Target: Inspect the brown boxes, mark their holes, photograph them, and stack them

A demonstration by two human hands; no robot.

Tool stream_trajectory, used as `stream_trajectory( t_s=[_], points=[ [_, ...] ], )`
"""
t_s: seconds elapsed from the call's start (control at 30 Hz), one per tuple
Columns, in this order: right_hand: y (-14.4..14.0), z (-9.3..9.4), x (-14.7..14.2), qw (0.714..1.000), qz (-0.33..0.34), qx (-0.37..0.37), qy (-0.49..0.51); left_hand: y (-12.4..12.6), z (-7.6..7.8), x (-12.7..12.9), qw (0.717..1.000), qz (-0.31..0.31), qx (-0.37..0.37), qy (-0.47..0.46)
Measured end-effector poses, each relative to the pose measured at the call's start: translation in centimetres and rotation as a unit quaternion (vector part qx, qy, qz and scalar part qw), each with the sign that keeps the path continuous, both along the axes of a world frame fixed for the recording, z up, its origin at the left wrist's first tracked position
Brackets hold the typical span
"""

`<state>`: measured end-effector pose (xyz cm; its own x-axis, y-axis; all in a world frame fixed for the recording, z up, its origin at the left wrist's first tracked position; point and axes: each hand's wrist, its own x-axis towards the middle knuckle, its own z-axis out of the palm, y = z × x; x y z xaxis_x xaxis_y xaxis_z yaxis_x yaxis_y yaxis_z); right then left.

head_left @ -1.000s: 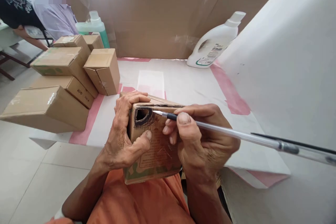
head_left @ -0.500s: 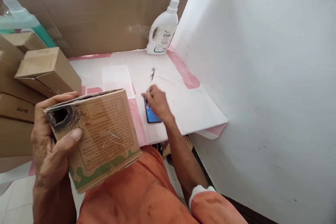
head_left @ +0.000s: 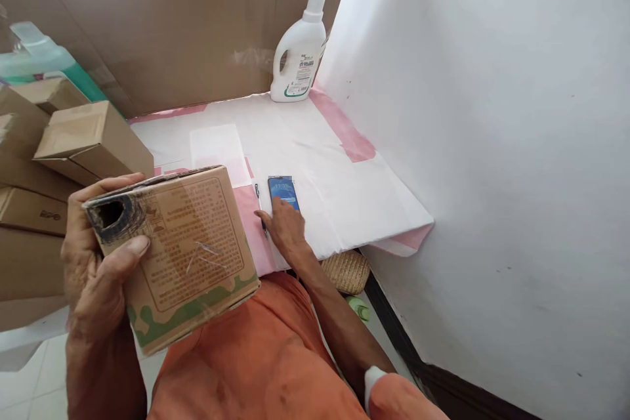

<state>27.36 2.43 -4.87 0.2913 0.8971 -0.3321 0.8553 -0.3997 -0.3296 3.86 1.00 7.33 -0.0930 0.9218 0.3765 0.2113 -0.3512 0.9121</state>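
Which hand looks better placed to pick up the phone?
The right hand: it rests open on the table at the phone. The left hand is full, gripping the cardboard box.

The left hand (head_left: 93,269) is raised with fingers curled in a grip; the right hand (head_left: 283,226) lies stretched forward, palm down.

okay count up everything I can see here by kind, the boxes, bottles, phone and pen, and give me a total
Cardboard boxes: 5, one in the left hand (held box), four in the stack at left
Bottles: 2, white bottle, green bottle
Phone: 1, by the right hand
Pen: 1
Total: 9
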Motion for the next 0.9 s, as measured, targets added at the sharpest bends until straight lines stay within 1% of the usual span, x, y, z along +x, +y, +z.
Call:
stream_trajectory(
  t_s=[0.07,0.1,0.17,0.23,0.3,0.4,0.47,0.53,0.57,0.6,0.63,0.67,0.7,0.73,0.77,0.83,0.9],
  points=[
    [-0.7,0.0,1.3,0.997,-0.062,0.035,-0.024,0.0,-0.2,-0.1,1.000,-0.005,0.008,0.007],
    [-1.0,-0.1,1.9,0.994,-0.095,0.047,-0.022,0.0,-0.3,-0.1,1.000,-0.006,0.014,0.008],
    [-1.2,-0.7,3.0,0.988,-0.146,0.053,0.022,0.0,-0.5,-0.2,1.000,-0.013,0.021,0.005],
    [-0.9,-1.4,3.9,0.980,-0.171,0.055,0.083,0.0,-0.6,-0.2,0.999,-0.022,0.025,0.005],
    [-0.4,-2.1,4.5,0.974,-0.180,0.059,0.125,-0.1,-0.7,-0.2,0.999,-0.031,0.021,0.012],
    [-0.1,-2.6,5.0,0.963,-0.171,0.066,0.195,-0.4,-0.8,-0.5,0.999,-0.043,0.002,0.013],
    [-0.8,-2.5,5.1,0.950,-0.158,0.078,0.259,-0.5,-1.1,-0.7,0.998,-0.058,-0.011,0.000],
    [-2.3,-1.8,5.1,0.932,-0.146,0.092,0.319,-0.7,-1.4,-0.9,0.998,-0.065,-0.011,-0.009],
    [-3.3,-1.1,5.2,0.911,-0.150,0.105,0.369,-0.7,-1.5,-0.9,0.998,-0.066,-0.008,-0.009],
    [-4.4,-0.3,5.2,0.879,-0.161,0.121,0.431,-0.7,-1.7,-0.9,0.998,-0.065,-0.004,-0.005],
    [-5.4,0.8,5.3,0.834,-0.179,0.140,0.502,-0.7,-1.7,-0.8,0.998,-0.067,0.001,0.000],
    [-6.5,2.0,5.3,0.781,-0.201,0.160,0.569,-0.7,-1.8,-0.7,0.998,-0.070,0.007,0.003],
    [-7.4,3.4,5.3,0.739,-0.215,0.177,0.613,-0.6,-1.8,-0.6,0.997,-0.075,0.014,0.005],
    [-8.2,4.8,5.1,0.713,-0.216,0.193,0.638,-0.6,-1.7,-0.5,0.996,-0.081,0.020,0.006],
    [-8.9,6.3,4.8,0.700,-0.201,0.205,0.654,-0.6,-1.7,-0.4,0.996,-0.087,0.024,0.007],
    [-10.0,9.1,3.5,0.685,-0.140,0.211,0.683,-0.6,-1.5,-0.2,0.995,-0.093,0.029,0.017],
    [-10.8,11.3,1.5,0.663,-0.069,0.182,0.723,-0.9,-1.5,0.0,0.994,-0.096,0.033,0.029]
  ],
)
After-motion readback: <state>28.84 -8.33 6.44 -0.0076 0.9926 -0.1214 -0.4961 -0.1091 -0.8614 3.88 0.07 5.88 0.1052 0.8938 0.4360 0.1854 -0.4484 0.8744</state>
